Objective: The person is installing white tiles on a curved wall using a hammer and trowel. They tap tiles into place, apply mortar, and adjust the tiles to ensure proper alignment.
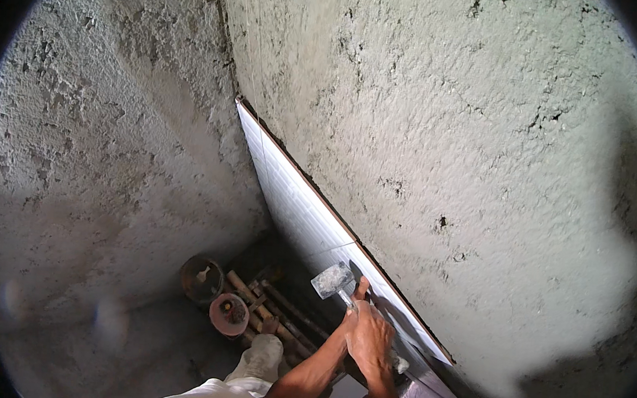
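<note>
My right hand [370, 336] is closed around the handle of a mallet [333, 279] with a pale, cement-smeared block head. The handle runs from the head into my fist, and a grey, crusted end shows past the hand. Behind it, my left hand [362, 287] is mostly hidden; a stretched finger shows against the white wall tile [372, 278]. That tile continues a row of glossy white tiles [282, 181] along the right-hand wall, their upper edges brownish. The mallet head hangs just left of the tile face; contact cannot be made out.
Rough cement walls [488, 137] meet in a corner at upper left. Below stand a dark bucket [201, 278] and a pinkish bucket [229, 315] beside wooden poles [279, 322]. My leg [259, 357] is close by. A flat white piece [340, 397] lies beneath my arms.
</note>
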The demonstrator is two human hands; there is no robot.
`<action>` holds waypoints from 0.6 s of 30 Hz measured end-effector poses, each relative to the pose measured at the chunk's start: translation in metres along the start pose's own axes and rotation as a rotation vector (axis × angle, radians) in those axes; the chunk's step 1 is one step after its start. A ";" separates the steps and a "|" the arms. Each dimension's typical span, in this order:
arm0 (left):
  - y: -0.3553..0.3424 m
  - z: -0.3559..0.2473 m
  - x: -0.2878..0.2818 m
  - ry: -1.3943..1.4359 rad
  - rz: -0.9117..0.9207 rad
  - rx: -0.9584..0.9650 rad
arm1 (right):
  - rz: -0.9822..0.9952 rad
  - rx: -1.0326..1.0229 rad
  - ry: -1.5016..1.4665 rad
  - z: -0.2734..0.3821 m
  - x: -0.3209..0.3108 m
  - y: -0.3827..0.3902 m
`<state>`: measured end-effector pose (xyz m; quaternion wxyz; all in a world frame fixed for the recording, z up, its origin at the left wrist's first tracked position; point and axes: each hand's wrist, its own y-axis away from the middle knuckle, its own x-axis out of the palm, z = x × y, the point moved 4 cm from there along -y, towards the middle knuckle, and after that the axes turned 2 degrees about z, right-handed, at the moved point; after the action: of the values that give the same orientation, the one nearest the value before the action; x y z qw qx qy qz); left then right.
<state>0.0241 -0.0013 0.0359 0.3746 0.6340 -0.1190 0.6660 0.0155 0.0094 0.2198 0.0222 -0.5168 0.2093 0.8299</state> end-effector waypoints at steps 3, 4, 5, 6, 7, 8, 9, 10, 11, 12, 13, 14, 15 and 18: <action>0.002 -0.006 0.002 -0.002 0.011 0.042 | 0.007 -0.027 -0.010 0.003 -0.006 0.004; 0.002 -0.009 0.003 -0.003 0.013 0.059 | 0.023 -0.033 -0.011 0.005 -0.009 0.002; 0.005 -0.012 0.003 -0.005 0.011 0.079 | 0.109 -0.063 0.052 0.013 -0.009 -0.003; 0.006 -0.012 0.004 -0.004 0.020 0.090 | 0.163 -0.067 0.129 0.017 -0.004 -0.013; 0.007 -0.011 0.005 0.002 0.025 0.101 | 0.218 -0.071 0.205 0.022 0.010 -0.024; -0.001 0.005 0.015 0.026 0.054 0.086 | 0.252 -0.047 0.314 0.016 0.011 -0.036; 0.005 -0.009 0.012 0.003 0.047 0.122 | 0.255 -0.081 0.306 0.025 0.026 -0.047; 0.008 -0.013 0.013 0.002 0.051 0.140 | 0.248 -0.094 0.317 0.031 0.035 -0.057; 0.006 -0.013 0.015 0.009 0.061 0.159 | 0.239 -0.104 0.334 0.030 0.043 -0.066; 0.008 -0.013 0.017 0.014 0.077 0.174 | 0.188 -0.106 0.355 0.026 0.053 -0.072; 0.003 -0.003 0.022 0.043 0.106 0.171 | 0.129 -0.088 0.395 0.013 0.058 -0.076; 0.005 -0.008 0.023 0.045 0.125 0.207 | 0.084 -0.103 0.407 0.016 0.067 -0.076; 0.008 -0.014 0.023 0.050 0.140 0.236 | 0.109 -0.106 0.412 0.017 0.077 -0.074; 0.010 -0.019 0.028 0.092 0.215 0.303 | 0.125 -0.031 0.399 0.018 0.082 -0.068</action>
<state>0.0050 0.0136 0.0620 0.2065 0.6357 -0.0670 0.7408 -0.0209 0.0631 0.1337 -0.0794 -0.6571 0.2284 0.7140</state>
